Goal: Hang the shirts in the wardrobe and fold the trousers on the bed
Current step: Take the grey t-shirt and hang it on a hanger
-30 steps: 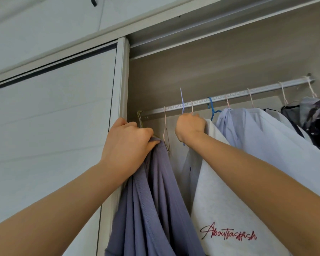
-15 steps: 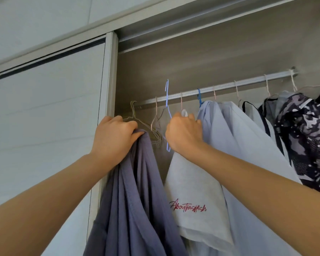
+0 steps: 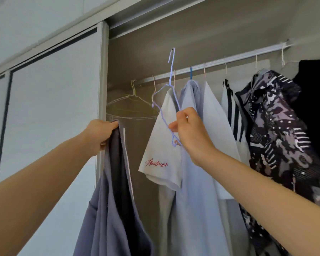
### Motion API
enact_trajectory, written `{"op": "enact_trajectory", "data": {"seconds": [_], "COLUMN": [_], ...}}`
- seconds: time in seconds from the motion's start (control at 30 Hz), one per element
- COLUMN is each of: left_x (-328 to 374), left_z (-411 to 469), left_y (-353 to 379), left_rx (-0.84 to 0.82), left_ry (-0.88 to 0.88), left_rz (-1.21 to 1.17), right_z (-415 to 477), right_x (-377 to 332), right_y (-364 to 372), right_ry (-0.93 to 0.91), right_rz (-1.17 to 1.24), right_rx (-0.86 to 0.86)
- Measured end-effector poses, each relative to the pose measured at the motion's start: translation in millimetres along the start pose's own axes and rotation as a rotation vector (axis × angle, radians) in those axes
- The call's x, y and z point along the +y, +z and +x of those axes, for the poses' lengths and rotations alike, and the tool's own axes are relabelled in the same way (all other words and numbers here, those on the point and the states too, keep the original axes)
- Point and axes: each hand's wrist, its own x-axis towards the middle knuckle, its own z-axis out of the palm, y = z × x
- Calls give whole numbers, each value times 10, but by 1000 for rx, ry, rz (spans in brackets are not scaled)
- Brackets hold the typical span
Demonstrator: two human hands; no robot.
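Hands (image 3: 100,133) (image 3: 190,133) with shirt (image 3: 109,209), hanger (image 3: 170,74), off rail (image 3: 238,57)

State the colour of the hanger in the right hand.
Pale lilac-blue; the hanger, pinched by the right hand, shows best in the head view.

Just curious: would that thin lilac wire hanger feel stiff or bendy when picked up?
Likely light: the right hand holds the lilac hanger with a few fingers. Probably somewhat bendy, being thin wire.

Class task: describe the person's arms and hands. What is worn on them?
Nothing worn shows: no sleeves reach into view, and the left hand and right hand carry no gloves, rings, watch or bracelet.
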Motion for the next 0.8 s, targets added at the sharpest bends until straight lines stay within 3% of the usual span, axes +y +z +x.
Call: {"op": "enact_trajectory", "data": {"seconds": [0.2,0.63,0.8], "left_x": [22,305,225], "left_z": [-204,-263,-233], "left_y": [-44,-53,-132], "left_rx": [23,-34,-7], "left_ry": [-62,87,104], "left_rz": [110,142,170], "right_z": [-217,-21,48], "right_x": [-19,-208,-220], "right_y": [-295,-147,-94], "right_ry": [-20,92,16], "right_rz": [119,185,215], "right_rx": [28,-23,-18]}}
